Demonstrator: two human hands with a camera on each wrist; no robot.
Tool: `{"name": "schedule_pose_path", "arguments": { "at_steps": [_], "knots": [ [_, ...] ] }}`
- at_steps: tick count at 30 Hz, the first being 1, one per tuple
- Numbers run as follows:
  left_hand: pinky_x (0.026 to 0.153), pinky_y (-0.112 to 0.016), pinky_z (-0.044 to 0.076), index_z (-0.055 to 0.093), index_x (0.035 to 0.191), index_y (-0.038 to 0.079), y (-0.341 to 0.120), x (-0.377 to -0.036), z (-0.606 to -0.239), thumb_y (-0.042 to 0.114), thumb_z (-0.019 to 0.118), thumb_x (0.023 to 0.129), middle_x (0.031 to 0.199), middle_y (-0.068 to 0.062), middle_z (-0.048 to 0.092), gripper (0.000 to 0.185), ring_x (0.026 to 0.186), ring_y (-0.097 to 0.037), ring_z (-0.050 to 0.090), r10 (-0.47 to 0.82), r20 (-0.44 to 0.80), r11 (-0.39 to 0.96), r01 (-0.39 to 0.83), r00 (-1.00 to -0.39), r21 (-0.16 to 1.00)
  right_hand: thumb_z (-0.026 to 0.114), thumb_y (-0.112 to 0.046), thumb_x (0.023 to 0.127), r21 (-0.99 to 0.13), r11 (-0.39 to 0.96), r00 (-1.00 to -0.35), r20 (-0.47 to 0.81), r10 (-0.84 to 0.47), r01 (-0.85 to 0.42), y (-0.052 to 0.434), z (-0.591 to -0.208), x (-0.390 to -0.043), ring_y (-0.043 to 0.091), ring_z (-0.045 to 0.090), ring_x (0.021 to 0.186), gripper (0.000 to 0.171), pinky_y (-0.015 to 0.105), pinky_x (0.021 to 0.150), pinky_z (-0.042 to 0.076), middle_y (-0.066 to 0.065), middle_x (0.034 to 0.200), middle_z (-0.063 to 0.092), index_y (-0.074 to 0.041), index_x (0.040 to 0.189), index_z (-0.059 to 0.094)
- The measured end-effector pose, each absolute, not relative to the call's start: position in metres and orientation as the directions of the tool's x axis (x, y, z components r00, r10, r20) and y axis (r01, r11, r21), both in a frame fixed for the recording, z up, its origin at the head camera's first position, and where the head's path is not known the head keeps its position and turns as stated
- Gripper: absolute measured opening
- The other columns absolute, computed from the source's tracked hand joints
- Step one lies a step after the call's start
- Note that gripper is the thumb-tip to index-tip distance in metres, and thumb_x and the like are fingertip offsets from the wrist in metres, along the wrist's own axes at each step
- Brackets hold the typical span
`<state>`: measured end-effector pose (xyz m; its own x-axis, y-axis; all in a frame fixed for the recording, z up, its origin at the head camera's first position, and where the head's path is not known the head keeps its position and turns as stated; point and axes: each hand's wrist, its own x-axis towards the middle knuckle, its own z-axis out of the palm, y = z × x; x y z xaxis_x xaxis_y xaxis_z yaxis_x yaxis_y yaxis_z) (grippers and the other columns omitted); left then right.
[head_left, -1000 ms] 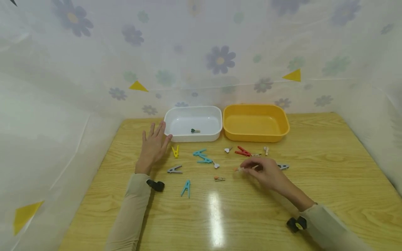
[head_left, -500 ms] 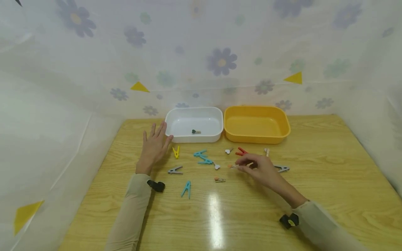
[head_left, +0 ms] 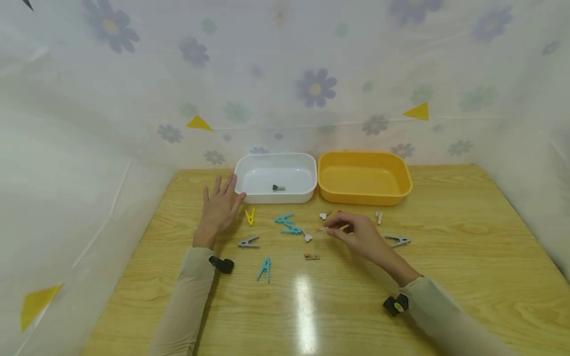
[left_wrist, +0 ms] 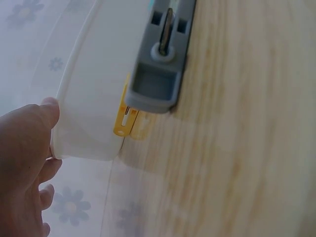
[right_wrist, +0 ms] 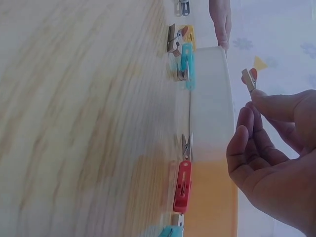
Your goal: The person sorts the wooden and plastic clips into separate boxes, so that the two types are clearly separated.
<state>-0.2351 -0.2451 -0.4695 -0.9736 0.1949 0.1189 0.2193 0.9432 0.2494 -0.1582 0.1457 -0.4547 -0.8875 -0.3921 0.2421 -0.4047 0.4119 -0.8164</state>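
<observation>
My right hand (head_left: 358,236) pinches a small wooden clothespin with an orange-red heart (right_wrist: 249,78) between thumb and fingertips, raised over the table in the right wrist view. My left hand (head_left: 218,212) rests against the left end of the white tub (head_left: 276,198), fingers straight and spread, thumb at its front corner. Inside that tub lies a small clothespin with a dark heart (head_left: 278,188). A yellow clothespin (head_left: 250,216) lies beside the left hand. A red clothespin (right_wrist: 183,187) is mostly hidden behind the right hand in the head view.
An orange tub (head_left: 365,199) stands right of the white one. Across the wooden table (head_left: 249,316) lie blue clothespins (head_left: 264,270), grey ones (head_left: 398,241), white-heart ones (head_left: 308,238) and another orange-topped wooden clothespin (head_left: 311,256). Flower-printed sheeting (head_left: 267,99) hangs around the table.
My right hand has moved left and slightly away from me with the wooden clothespin, uncovering the grey clothespin at right and covering most of the red one. The left hand stays at the white tub.
</observation>
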Motion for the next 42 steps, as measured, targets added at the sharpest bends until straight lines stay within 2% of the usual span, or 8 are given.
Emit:
{"name": "schedule_pose_path", "arguments": {
  "at_steps": [5, 13, 33, 42],
  "knots": [
    [0.119, -0.067, -0.007, 0.012, 0.166, 0.011, -0.244, -0.234, -0.468, 0.058, 0.023, 0.109, 0.171, -0.006, 0.014, 0.075, 0.157, -0.032, -0.003, 0.194, 0.123, 0.940, 0.221, -0.973, 0.261, 0.077, -0.009, 0.093, -0.826, 0.401, -0.892, 0.243, -0.382, -0.397, 0.140, -0.456, -0.164, 0.014, 0.070, 0.087, 0.011, 0.029, 0.071, 0.060, -0.001, 0.099, 0.075, -0.010, 0.104, 0.077],
    [0.119, -0.071, 0.001, 0.012, 0.166, 0.010, -0.245, -0.234, -0.470, 0.056, 0.024, 0.110, 0.171, -0.007, 0.015, 0.073, 0.157, -0.033, -0.002, 0.198, 0.139, 0.947, 0.226, -0.970, 0.229, 0.077, -0.009, 0.093, -0.838, 0.401, -0.906, 0.230, -0.355, -0.370, 0.129, -0.451, -0.171, 0.017, 0.070, 0.086, 0.011, 0.031, 0.074, 0.059, 0.002, 0.101, 0.076, -0.009, 0.104, 0.078],
    [0.119, -0.069, 0.001, 0.009, 0.166, 0.012, -0.245, -0.237, -0.472, 0.058, 0.021, 0.109, 0.171, -0.007, 0.014, 0.074, 0.157, -0.033, -0.002, 0.193, 0.131, 0.951, 0.218, -0.972, 0.219, 0.074, -0.011, 0.097, -0.859, 0.366, -0.914, 0.243, -0.325, -0.358, 0.111, -0.444, -0.199, 0.018, 0.069, 0.088, 0.010, 0.029, 0.073, 0.060, 0.004, 0.101, 0.075, -0.008, 0.106, 0.077],
    [0.120, -0.068, -0.005, 0.009, 0.166, 0.011, -0.244, -0.234, -0.469, 0.058, 0.021, 0.109, 0.171, -0.007, 0.012, 0.074, 0.157, -0.032, -0.004, 0.191, 0.118, 0.946, 0.215, -0.975, 0.243, 0.073, -0.012, 0.098, -0.865, 0.340, -0.911, 0.263, -0.316, -0.368, 0.103, -0.439, -0.213, 0.020, 0.067, 0.088, 0.011, 0.028, 0.076, 0.058, 0.005, 0.103, 0.074, -0.009, 0.107, 0.077]
  ]
}}
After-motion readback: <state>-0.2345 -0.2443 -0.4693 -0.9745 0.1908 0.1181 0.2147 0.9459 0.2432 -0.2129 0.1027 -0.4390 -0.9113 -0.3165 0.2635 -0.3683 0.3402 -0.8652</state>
